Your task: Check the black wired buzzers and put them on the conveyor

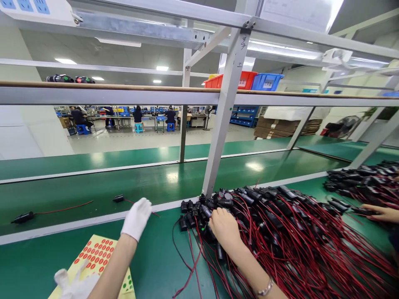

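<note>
My left hand (137, 218), in a white glove, reaches over the pale edge of the green conveyor belt with its fingers stretched forward. Under it runs the red wire of a small black cylindrical part (118, 198) lying on the belt. Farther left on the belt is another black part (23, 217) with a red wire. My right hand (224, 228) is bare, its fingers curled over a black cylindrical part (206, 211) at the left end of a pile of wired black parts (274, 211); its fingertips are hidden. Below my left forearm lies a sticker sheet (101, 249) with red and green stickers.
A loose white glove (76, 284) rests on the sheet. A metal post (222, 120) rises behind the pile, carrying a shelf with red (246, 79) and blue bins (267, 82). At the right edge, a co-worker's hand (382, 212) holds a black part.
</note>
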Action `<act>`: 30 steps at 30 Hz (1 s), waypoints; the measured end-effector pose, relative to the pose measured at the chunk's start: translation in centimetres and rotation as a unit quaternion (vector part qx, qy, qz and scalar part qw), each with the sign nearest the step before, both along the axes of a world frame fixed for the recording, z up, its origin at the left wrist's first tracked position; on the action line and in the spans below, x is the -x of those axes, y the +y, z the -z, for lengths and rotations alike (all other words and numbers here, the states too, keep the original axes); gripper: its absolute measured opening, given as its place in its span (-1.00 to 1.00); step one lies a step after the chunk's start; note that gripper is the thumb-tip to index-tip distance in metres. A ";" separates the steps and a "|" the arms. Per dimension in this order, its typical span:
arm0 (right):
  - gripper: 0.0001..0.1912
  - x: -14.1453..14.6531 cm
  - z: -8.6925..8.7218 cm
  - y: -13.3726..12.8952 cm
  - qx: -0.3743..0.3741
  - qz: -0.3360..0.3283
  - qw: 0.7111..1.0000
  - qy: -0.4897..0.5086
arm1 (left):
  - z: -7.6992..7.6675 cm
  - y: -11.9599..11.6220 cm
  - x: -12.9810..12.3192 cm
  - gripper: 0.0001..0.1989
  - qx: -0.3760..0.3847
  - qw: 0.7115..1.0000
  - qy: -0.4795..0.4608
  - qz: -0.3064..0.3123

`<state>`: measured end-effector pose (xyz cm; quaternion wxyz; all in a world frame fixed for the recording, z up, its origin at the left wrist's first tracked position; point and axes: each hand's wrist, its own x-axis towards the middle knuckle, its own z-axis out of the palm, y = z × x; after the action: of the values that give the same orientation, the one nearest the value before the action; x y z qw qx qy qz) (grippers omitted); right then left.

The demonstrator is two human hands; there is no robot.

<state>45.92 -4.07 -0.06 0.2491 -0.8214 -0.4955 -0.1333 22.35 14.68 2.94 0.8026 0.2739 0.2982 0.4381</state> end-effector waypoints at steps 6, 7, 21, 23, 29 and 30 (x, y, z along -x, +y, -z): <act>-0.78 1.1 -4.1 -0.9 -0.039 -0.042 0.988 0.141 | 1.3 -9.9 -3.3 -0.79 0.039 0.978 0.002 0.207; -0.76 1.8 -4.8 -1.3 -0.051 -0.060 0.983 0.166 | 1.2 -11.3 -3.8 -0.68 0.039 0.972 -0.002 0.230; -0.51 8.2 -7.5 -5.8 0.004 -0.225 0.844 0.488 | -2.1 -13.2 -2.0 -0.43 -0.250 0.944 0.013 0.215; -0.51 8.7 -7.4 -5.9 0.023 -0.258 0.795 0.549 | -2.4 -12.7 -1.4 -0.39 -0.244 0.934 -0.008 0.261; -0.45 10.3 -7.0 -5.8 0.000 -0.286 0.679 0.676 | -2.9 -12.2 -0.5 -0.38 -0.133 0.916 -0.087 0.367; -0.43 10.6 -6.9 -6.0 0.002 -0.278 0.685 0.673 | -2.9 -12.3 -0.6 -0.42 -0.104 0.915 -0.106 0.375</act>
<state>35.36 -10.02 6.85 0.5401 -0.5148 -0.4004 0.5320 22.95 2.42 5.89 0.9019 0.3996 0.0399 0.1593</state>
